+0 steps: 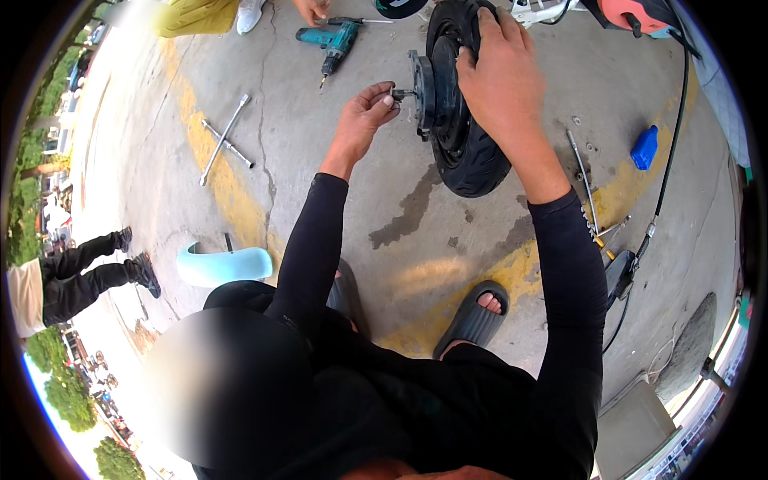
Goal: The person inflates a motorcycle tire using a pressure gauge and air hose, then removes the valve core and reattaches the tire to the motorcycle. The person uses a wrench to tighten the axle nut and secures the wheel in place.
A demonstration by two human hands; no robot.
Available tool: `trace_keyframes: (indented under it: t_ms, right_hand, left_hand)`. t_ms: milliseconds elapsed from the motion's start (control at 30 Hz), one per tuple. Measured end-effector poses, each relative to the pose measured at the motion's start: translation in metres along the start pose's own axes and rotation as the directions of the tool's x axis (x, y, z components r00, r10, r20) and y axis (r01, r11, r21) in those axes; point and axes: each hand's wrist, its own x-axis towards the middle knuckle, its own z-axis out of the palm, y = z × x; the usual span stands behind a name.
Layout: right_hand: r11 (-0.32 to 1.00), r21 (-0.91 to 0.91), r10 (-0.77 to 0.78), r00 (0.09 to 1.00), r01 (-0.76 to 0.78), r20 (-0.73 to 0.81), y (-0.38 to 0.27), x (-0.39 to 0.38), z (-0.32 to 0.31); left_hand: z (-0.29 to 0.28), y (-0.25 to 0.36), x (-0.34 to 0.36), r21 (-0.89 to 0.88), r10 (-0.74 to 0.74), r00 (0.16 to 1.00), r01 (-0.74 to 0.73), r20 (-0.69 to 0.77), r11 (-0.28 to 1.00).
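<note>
A small black-tyred scooter wheel (474, 172) stands up in front of me, with a dark round hub plate (423, 94) on its left side. My right hand (504, 84) lies over the tyre's upper right side, fingers curled round it. From the hub plate a thin metal axle (406, 94) sticks out to the left. My left hand (370, 116) pinches the axle's outer end between thumb and fingers; whether a small nut is also between them is hidden.
A teal cordless drill (340, 44) lies beyond my left hand, near another person's hand (310, 10). On the left are a cross wrench (225, 144) and a pale blue fender (226, 265). A long-handled wrench (584, 176), a blue container (645, 148) and a black cable (677, 128) lie right.
</note>
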Motion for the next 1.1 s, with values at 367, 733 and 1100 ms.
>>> trace_keyframes:
  t_ms: [367,733,1100]
  right_hand:
    - [0.998,-0.025,-0.064,0.998,0.064,-0.014,0.038,-0.007,0.004]
    - [0.998,-0.062,0.022,0.995,-0.016,0.101,0.048,-0.005,-0.005]
    - [0.992,-0.123,-0.023,0.988,0.042,0.153,0.050,-0.001,-0.008]
  left_hand:
    - [0.009,0.001,0.000,-0.030,-0.031,0.998,0.032,0.047,0.999]
    - [0.023,0.006,-0.001,0.345,0.138,0.990,-0.138,0.023,0.928]
    - [0.022,0.004,0.000,0.468,0.431,0.901,-0.400,0.045,0.788]
